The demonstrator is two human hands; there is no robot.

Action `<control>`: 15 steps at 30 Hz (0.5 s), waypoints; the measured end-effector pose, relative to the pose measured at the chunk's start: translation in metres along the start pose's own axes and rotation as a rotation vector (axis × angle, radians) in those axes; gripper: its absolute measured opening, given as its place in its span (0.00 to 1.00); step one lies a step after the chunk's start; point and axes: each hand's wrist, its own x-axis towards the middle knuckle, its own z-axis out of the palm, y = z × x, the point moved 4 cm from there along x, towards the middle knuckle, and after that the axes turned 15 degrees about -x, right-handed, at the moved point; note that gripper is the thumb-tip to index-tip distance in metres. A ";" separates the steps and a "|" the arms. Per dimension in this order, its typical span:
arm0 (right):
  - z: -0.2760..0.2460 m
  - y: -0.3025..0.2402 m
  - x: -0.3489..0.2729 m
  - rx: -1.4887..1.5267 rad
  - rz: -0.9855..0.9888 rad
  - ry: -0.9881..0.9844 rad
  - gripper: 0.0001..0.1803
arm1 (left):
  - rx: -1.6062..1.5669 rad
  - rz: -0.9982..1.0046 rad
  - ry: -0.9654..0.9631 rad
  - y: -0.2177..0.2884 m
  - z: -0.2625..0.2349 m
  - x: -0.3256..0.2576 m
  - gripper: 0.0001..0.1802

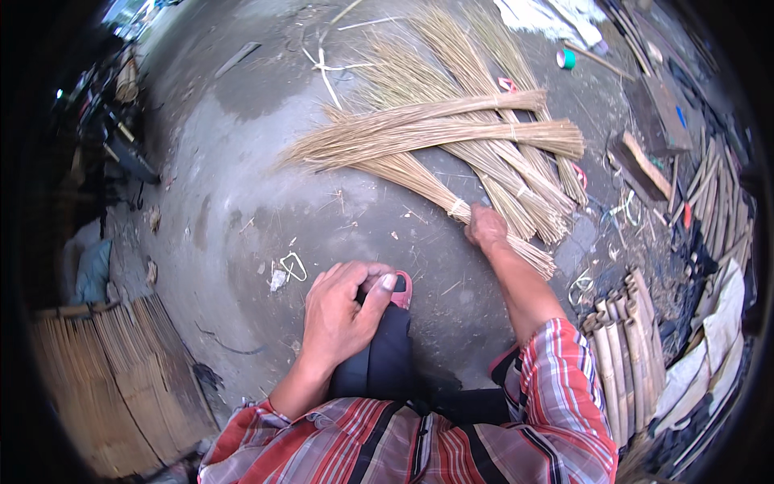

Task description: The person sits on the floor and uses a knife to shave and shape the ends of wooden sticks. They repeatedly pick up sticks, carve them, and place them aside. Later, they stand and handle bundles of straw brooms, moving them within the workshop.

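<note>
My right hand (488,227) is closed around the tied end of a bundle of dry straw stalks (419,179), just below its pale binding. The loose end of this bundle runs up and left, beneath other bundles. Two straw bundles (435,133) lie crosswise over the pile, their loose ends fanned to the left. More bundles (459,60) are underneath, pointing up and away. Over my left knee, my left hand (347,310) is loosely curled with the thumb apart from the fingers. Nothing shows in it.
At the right stand upright cut bamboo pieces (625,355) beside a pale cloth (709,347). Flat slatted wood (121,379) lies at the lower left. A green tape roll (566,59), a wooden block (645,165) and pale strips (321,60) lie on the floor.
</note>
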 end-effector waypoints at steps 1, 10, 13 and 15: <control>-0.018 0.004 -0.006 0.027 -0.013 -0.053 0.20 | -0.013 0.018 0.001 0.001 -0.002 -0.004 0.09; -0.219 0.030 -0.153 -0.056 -0.340 0.380 0.20 | -0.323 -0.122 -0.212 -0.012 0.005 -0.001 0.21; -0.255 0.011 -0.208 0.092 -0.378 0.467 0.19 | -0.742 -0.102 -0.083 0.005 0.003 0.009 0.39; -0.265 -0.008 -0.235 0.157 -0.411 0.504 0.19 | -1.208 0.125 0.111 0.032 -0.013 0.019 0.37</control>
